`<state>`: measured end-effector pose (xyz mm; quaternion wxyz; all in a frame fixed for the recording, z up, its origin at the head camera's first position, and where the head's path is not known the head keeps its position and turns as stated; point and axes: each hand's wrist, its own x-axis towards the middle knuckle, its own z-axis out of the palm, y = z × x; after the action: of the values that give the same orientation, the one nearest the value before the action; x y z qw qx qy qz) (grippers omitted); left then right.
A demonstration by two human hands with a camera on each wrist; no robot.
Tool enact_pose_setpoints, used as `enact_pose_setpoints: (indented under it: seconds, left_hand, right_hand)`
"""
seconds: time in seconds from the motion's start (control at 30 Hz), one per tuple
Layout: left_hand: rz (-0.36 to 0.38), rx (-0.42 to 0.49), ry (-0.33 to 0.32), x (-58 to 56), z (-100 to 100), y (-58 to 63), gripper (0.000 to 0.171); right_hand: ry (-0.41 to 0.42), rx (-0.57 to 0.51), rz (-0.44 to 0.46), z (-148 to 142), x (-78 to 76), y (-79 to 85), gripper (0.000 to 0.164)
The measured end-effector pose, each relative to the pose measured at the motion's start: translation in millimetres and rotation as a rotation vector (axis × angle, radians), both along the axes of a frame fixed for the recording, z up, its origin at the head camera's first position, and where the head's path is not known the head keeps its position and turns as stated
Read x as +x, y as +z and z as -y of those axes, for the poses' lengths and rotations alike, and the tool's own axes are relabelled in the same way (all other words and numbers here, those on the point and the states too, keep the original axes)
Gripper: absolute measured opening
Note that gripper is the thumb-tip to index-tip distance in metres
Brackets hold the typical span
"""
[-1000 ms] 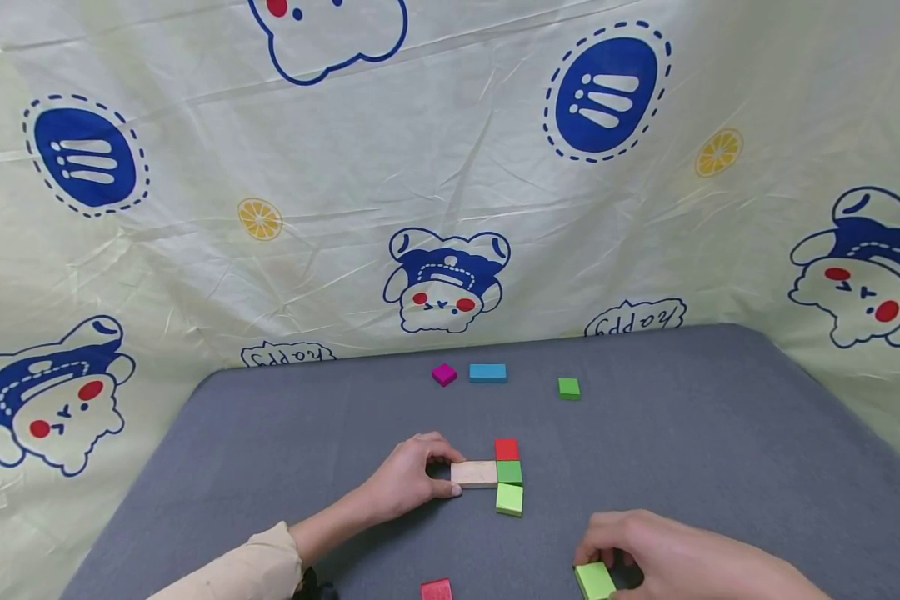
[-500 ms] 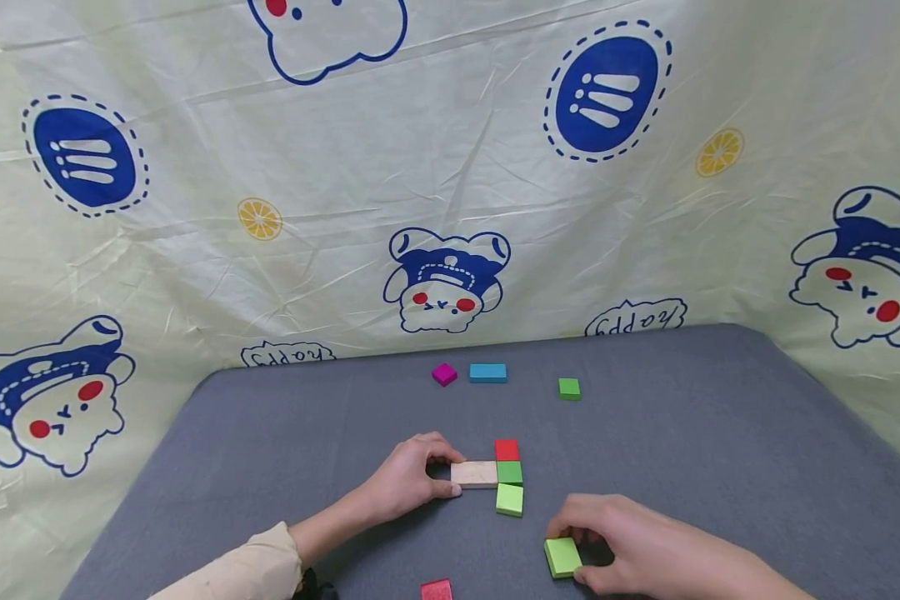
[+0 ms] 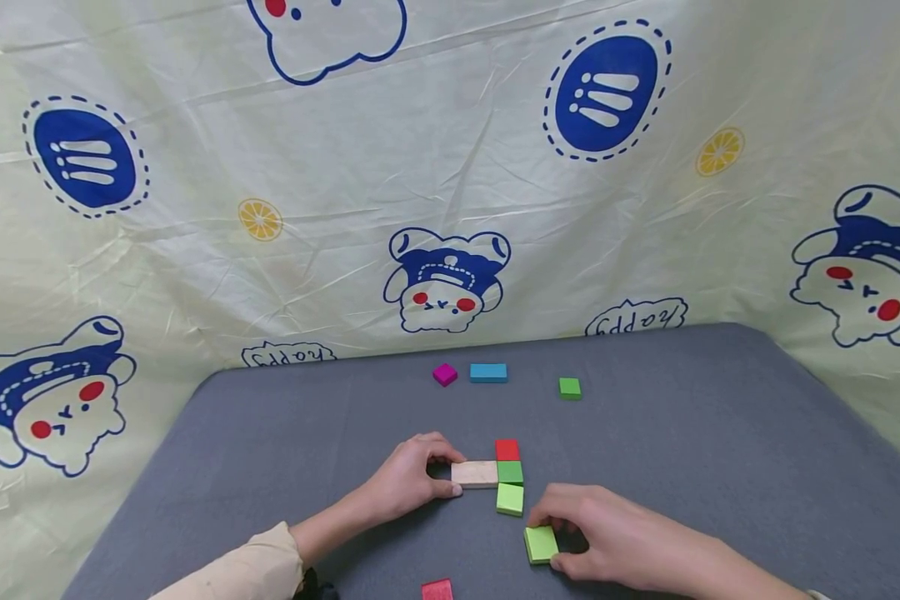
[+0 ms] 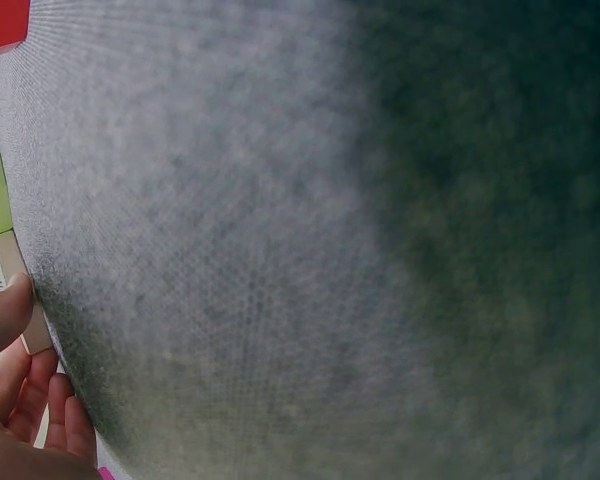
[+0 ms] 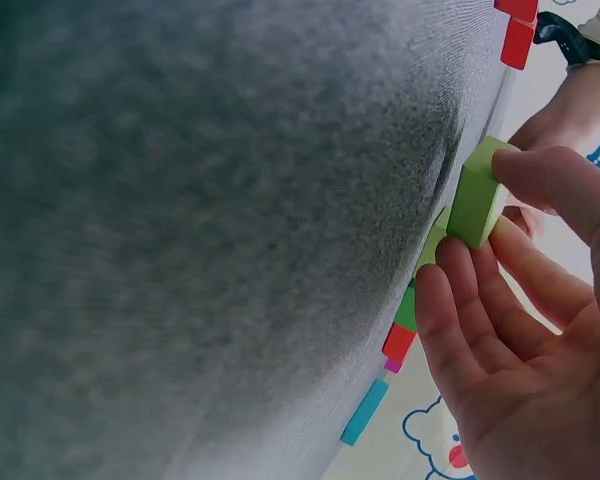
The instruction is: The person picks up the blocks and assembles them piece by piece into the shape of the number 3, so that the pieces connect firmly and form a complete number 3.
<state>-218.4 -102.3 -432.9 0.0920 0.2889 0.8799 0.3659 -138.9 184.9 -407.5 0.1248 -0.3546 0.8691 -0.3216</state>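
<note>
Head view: the left hand (image 3: 412, 475) is pinching a wooden block (image 3: 477, 474) on the table (image 3: 285, 433), the right hand (image 3: 607, 533) a lime block (image 3: 542, 544) nearby; the backdrop (image 3: 330, 150) is showing inverted "happy" (image 3: 636, 317). Left wrist: thumb (image 4: 4, 318) is partly hiding the wooden block. Right wrist: thumb (image 5: 555, 180) is overlapping the lime block.

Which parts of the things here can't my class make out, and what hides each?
Head view: red rectangular block, near part cut off by the bottom edge.
Left wrist view: pale rectangular wooden block, partly behind the left hand's thumb.
Right wrist view: lime-green square block, one corner behind the right hand's thumb; grey cloth tabletop, dark and blurred leftward.
</note>
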Motion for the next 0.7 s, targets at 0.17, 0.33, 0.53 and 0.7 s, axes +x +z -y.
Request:
enact_pose_setpoints:
  seconds: [0.17, 0.33, 0.53, 0.7]
  left_hand:
    - [0.002, -0.007, 0.006, 0.1, 0.3, 0.5, 0.025]
    - [-0.001, -0.003, 0.005, -0.3, 0.5, -0.7, 0.025]
    - [-0.002, -0.004, 0.002, -0.8, 0.5, -0.8, 0.025]
    - [0.000, -0.005, 0.002, -1.2, 0.3, -0.4, 0.025]
  right_hand:
    - [-0.024, 0.023, -0.035, 7.1, -0.9, 1.1, 0.028]
    - [-0.025, 0.037, -0.040, 12.7, -3.3, -0.8, 0.029]
    - [-0.032, 0.057, -0.064, 19.5, -4.4, -0.8, 0.029]
    - [-0.032, 0.068, -0.084, 22.2, -4.3, -0.4, 0.029]
